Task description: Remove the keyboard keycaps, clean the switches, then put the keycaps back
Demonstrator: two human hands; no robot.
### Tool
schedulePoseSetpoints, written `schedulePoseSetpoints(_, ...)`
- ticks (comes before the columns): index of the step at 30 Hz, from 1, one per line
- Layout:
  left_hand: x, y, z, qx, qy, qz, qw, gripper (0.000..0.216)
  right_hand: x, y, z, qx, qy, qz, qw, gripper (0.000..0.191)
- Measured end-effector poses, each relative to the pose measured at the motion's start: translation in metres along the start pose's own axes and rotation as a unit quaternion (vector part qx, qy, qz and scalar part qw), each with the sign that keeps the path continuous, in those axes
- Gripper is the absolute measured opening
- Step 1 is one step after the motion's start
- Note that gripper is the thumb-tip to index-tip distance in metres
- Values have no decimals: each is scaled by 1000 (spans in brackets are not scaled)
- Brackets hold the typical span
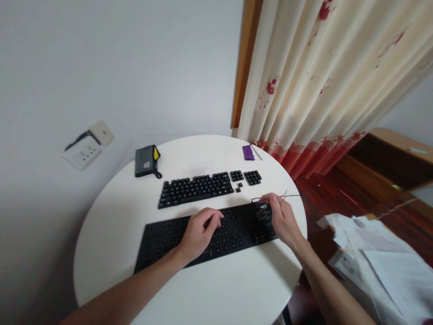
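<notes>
A long black keyboard base [233, 230], its keycaps off and rows of small round posts showing, lies at a slant across the white table. My left hand [199, 232] rests over its middle, fingers curled and thumb against them; whatever they hold, if anything, is hidden. At the base's right end my right hand [280, 215] is closed in a pinch near the top corner. Thin pale wire-like outlines [262, 211] show beside its fingertips, too blurred to name. Behind the base, black keycaps [199, 187] are laid out in keyboard order, with a smaller number-pad group [252, 177] to the right.
A dark zip pouch [146, 161] with a yellow patch sits at the table's back left. Toward the back right lie a purple packet [248, 152] and a thin stick [257, 152]. A cable [292, 195] runs off the right edge. Papers [379, 253] are piled beyond the table.
</notes>
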State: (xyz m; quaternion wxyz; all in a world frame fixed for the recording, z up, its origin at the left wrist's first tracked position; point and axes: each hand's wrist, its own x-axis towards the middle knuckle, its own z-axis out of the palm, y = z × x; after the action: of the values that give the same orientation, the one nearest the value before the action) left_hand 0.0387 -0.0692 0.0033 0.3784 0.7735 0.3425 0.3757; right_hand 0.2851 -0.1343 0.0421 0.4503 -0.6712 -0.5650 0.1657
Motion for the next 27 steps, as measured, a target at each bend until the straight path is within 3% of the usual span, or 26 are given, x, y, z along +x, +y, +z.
schedulePoseSetpoints(5,-1,-1,2,9,-16,1,1000,24,-49,20,3,17,-37,75,996,38)
schedulePoseSetpoints(9,0,-2,3,16,-18,2,1000,23,-66,29,12,15,-44,94,994,36)
schedulePoseSetpoints(18,1,-3,4,15,-19,-7,1000,25,-69,21,6,-58,-37,36,997,33)
schedulePoseSetpoints(27,1,-4,5,16,-24,-10,1000,26,-75,16,25,-133,-84,-26,987,28)
